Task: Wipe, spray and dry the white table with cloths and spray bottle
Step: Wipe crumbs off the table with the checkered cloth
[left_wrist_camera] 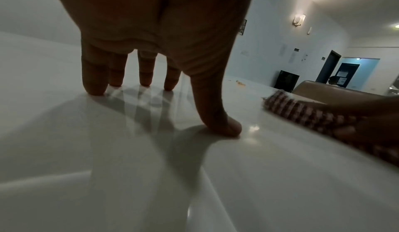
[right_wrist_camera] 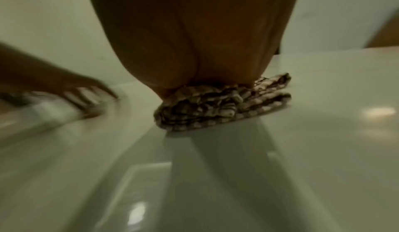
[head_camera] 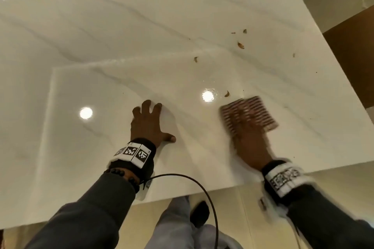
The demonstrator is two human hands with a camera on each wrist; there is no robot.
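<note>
The glossy white table (head_camera: pixel 141 26) fills the head view. My left hand (head_camera: pixel 149 125) rests flat on it near the front middle, fingers spread, holding nothing; the left wrist view shows its fingertips (left_wrist_camera: pixel 95 88) and thumb touching the surface. To its right, my right hand (head_camera: pixel 251 143) presses a folded brown-and-white checked cloth (head_camera: pixel 257 111) onto the table, blurred by motion. The right wrist view shows the palm (right_wrist_camera: pixel 194 39) on top of the bunched cloth (right_wrist_camera: pixel 215 106); its fingers are hidden there. No spray bottle is in view.
Several brown crumbs (head_camera: pixel 240 45) lie scattered beyond the cloth, one (head_camera: pixel 227 93) just ahead of it. A brown chair (head_camera: pixel 356 46) stands at the table's right side. The table's front edge (head_camera: pixel 202 190) runs just behind my wrists, with a black cable (head_camera: pixel 210 204) hanging there.
</note>
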